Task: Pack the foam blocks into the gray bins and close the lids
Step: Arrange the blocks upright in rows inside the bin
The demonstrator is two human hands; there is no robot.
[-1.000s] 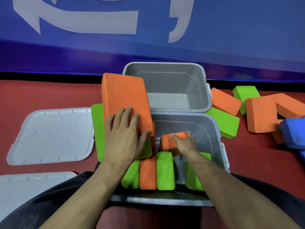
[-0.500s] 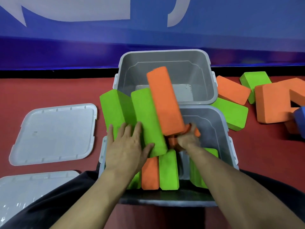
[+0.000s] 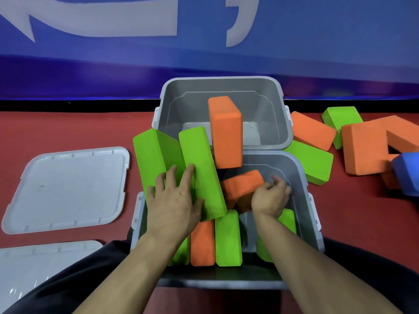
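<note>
Two gray bins stand in line: the near bin (image 3: 301,177) in front of me and the far bin (image 3: 226,87) behind it. My left hand (image 3: 174,202) lies flat, fingers spread, on two tilted green blocks (image 3: 199,173) leaning over the near bin's left rim. A large orange block (image 3: 225,132) stands tilted across both bins, touched by neither hand. My right hand (image 3: 269,197) curls round a small orange block (image 3: 240,186) inside the near bin. Green and orange blocks (image 3: 226,239) stand packed along the near bin's front.
Two gray lids lie on the red floor at left, one (image 3: 68,189) flat and one (image 3: 34,268) at the bottom corner. Loose orange (image 3: 313,132), green (image 3: 310,162) and blue (image 3: 408,175) blocks are scattered right of the bins. A blue wall runs behind.
The large orange block has tipped away from my left hand and now leans toward the far bin. My left hand stays on the green blocks. My right hand shifted right with the small orange block.
</note>
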